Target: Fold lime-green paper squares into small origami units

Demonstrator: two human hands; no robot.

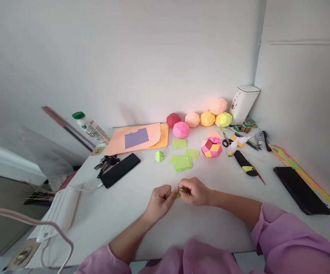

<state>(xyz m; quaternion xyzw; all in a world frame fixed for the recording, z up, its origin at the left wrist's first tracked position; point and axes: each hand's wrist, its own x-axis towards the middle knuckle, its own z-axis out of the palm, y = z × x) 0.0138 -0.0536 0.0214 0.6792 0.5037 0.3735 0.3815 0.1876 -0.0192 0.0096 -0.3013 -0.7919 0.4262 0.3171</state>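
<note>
My left hand and my right hand meet over the white table, both pinched on one small green paper piece that is mostly hidden by the fingers. Just beyond them lies a stack of green paper squares, with two single green squares and a small folded green shape near it. A pink and yellow paper ball sits to the right of the squares.
Several paper balls line the back wall beside a white box. Orange sheets, keys and a black phone lie left. Scissors, a utility knife, pens and a second phone lie right.
</note>
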